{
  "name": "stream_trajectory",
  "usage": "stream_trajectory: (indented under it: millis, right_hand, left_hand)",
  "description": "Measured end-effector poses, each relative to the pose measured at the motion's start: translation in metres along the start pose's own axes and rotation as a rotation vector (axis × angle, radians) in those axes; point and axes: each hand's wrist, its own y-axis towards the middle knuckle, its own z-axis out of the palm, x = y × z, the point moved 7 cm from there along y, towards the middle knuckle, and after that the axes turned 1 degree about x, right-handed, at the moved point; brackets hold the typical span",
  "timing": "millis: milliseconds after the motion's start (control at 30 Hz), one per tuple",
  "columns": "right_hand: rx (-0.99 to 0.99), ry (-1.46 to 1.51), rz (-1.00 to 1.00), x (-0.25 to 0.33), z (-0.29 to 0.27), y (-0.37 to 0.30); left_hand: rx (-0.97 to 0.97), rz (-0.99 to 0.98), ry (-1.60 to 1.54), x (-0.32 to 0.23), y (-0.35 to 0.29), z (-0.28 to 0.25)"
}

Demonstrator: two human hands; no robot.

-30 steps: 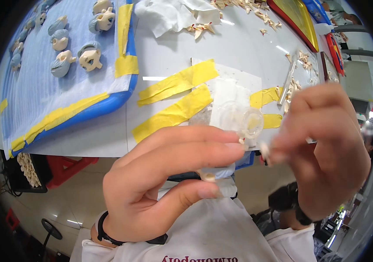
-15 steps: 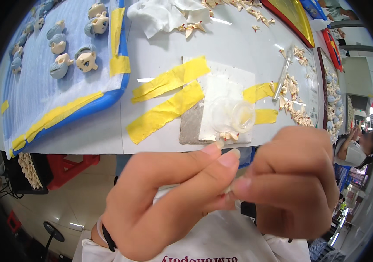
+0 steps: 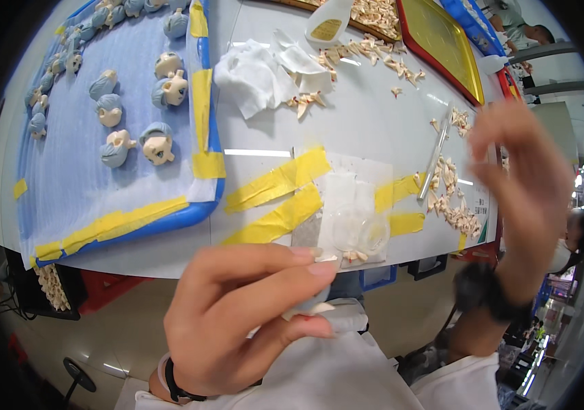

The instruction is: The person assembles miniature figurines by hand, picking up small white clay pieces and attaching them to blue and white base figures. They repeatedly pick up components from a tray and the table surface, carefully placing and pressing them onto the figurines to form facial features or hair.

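Observation:
My left hand [image 3: 258, 307] is closed in front of the table edge, thumb and fingers pinching a small cream and blue-grey piece [image 3: 321, 307]. Most of that piece is hidden by the fingers; pale pointed bits show. Raised at the right, my right hand [image 3: 527, 171] is blurred, with a gap between its bent fingers and thumb and nothing seen in them. It is nearest to a scatter of small cream pointed pieces [image 3: 456, 215] and a clear rod [image 3: 437, 154]. A clear round cup [image 3: 367, 232] sits on a white pad [image 3: 338, 198] beyond my left hand.
Yellow tape strips [image 3: 278, 181] lie beside the pad. At left, a blue-edged tray [image 3: 200, 215] holds several doll heads [image 3: 158, 143] with blue-grey hair. Farther back are a crumpled white cloth [image 3: 254, 78], a white bottle [image 3: 329, 24] and a gold tray [image 3: 435, 41].
My right hand has parted from my left and swung up and right toward the scattered pieces. The left hand keeps its pinch. The view has shifted, so the table sits lower.

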Motion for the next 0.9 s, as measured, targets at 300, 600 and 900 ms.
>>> stream_trajectory:
  millis: [300, 600, 900]
  right_hand:
    - [0.283, -0.289, -0.012, -0.080, 0.043, 0.054]
    - [-0.189, 0.598, 0.396, -0.033, -0.007, -0.064]
    - [-0.308, 0.778, 0.405, -0.028, 0.021, -0.099]
  left_hand:
    - [-0.154, -0.223, -0.458, 0.016, -0.006, 0.000]
    - [0.104, -0.112, -0.475, 0.021, -0.003, 0.007]
    - [0.205, -0.062, -0.527, 0.019, -0.005, 0.020]
